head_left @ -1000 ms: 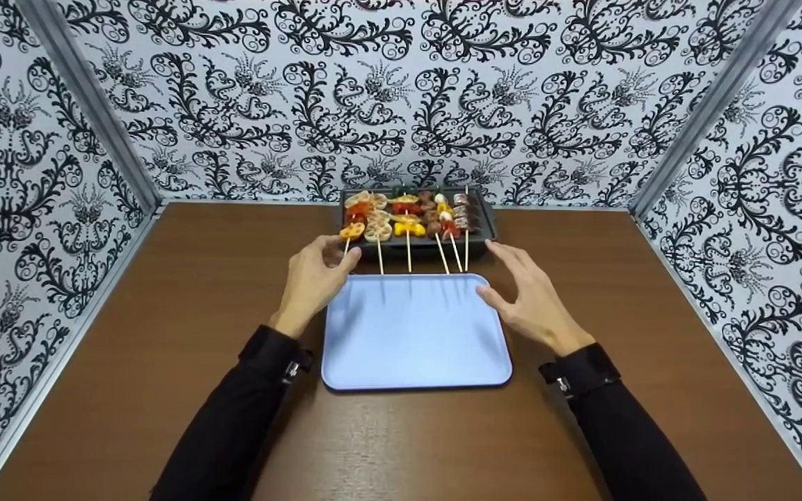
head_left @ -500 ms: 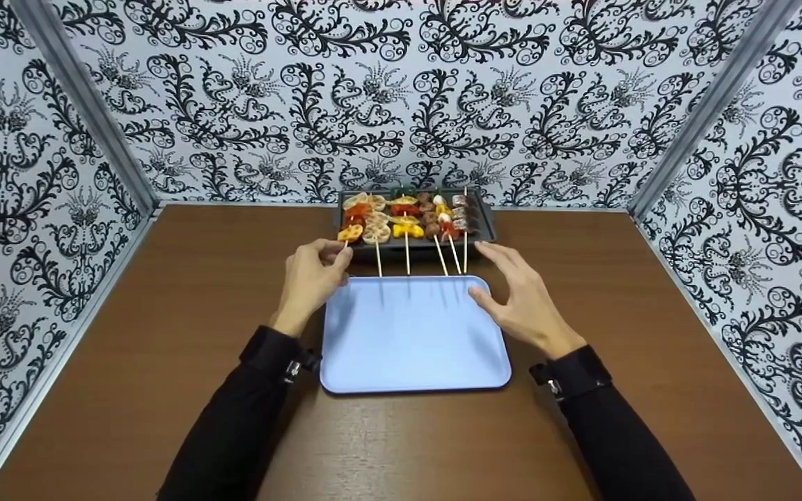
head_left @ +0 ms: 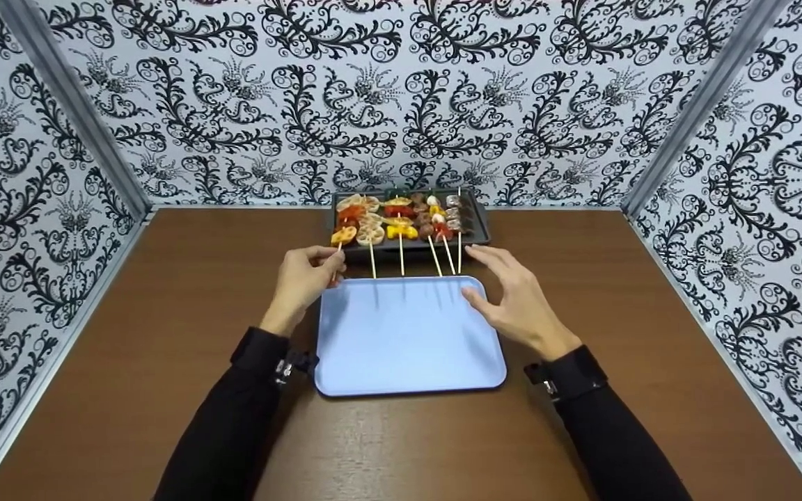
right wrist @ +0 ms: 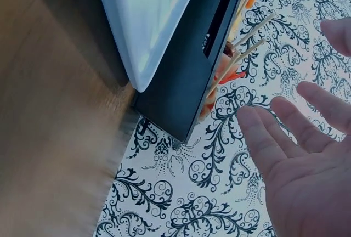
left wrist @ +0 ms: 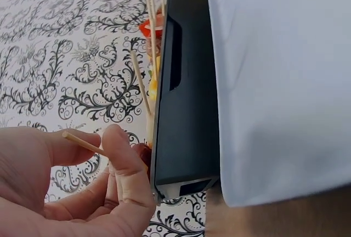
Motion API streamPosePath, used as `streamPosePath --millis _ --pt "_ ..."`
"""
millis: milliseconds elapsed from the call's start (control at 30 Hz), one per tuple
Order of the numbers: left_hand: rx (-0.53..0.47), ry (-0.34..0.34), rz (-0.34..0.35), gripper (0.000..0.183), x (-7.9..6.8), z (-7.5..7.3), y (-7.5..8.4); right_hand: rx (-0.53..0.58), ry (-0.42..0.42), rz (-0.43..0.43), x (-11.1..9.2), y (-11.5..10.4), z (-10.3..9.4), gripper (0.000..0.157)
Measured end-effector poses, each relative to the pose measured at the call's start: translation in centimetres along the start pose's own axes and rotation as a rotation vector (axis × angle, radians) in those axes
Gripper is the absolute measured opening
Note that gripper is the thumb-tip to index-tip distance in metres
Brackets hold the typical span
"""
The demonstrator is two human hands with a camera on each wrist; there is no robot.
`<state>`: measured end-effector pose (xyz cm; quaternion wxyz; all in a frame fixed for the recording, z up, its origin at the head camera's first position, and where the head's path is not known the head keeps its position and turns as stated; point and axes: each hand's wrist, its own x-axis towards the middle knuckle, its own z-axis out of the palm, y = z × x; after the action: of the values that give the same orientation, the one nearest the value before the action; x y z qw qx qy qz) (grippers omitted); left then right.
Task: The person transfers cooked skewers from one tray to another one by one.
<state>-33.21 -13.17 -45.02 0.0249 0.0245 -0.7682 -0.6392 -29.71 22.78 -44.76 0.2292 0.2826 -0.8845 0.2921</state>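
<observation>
By the grill (left wrist: 189,105), my left grip (head_left: 305,278) pinches a skewer (head_left: 343,236), likely light but breakable, by its stick (left wrist: 85,143), the best spot. My right grip (head_left: 523,303) is wide.

I count six food skewers (head_left: 400,229). Three are on the left side and three are on the right side. One skewer (head_left: 343,235), the one farthest left, is in the left hand's (head_left: 303,282) grip. With the right hand (head_left: 519,299), that makes two hands. There are two black sleeves (head_left: 227,410), one on each arm. I see one black pan (left wrist: 189,94) at the far side, one pale blue tray (head_left: 408,348) nearer, and one brown table (head_left: 185,313). Three patterned walls (head_left: 443,104) show: one left, one right, one far. There are two gray poles (head_left: 75,111), one in each far corner.
</observation>
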Motion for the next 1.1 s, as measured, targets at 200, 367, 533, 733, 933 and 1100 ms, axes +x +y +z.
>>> streamPosePath --millis 200,367,533,733,933,1100 --pt "-0.157 -0.049 -0.044 0.032 0.3 0.0 -0.3 0.004 0.004 0.007 -0.2 0.0 -0.4 0.064" --pt "-0.192 -0.065 -0.069 0.029 0.2 -0.2 -0.3 -0.002 0.003 0.021 -0.3 0.2 -0.6 0.063" --pt "-0.196 -0.097 -0.068 0.034 0.3 -0.5 -0.2 0.018 -0.015 0.039 -0.3 0.5 -0.9 0.063" --pt "-0.199 -0.096 -0.044 0.03 0.3 -0.7 -0.2 0.04 -0.04 0.067 -0.3 0.7 -1.4 0.063" --pt "-0.16 -0.088 -0.017 0.029 0.1 -0.9 -0.2 0.026 -0.082 0.127 -0.4 0.9 -1.6 0.064" --pt "-0.12 -0.08 -0.003 0.032 -0.3 -0.7 -0.4 0.028 -0.164 0.216 -1.0 1.2 -1.5 0.063"
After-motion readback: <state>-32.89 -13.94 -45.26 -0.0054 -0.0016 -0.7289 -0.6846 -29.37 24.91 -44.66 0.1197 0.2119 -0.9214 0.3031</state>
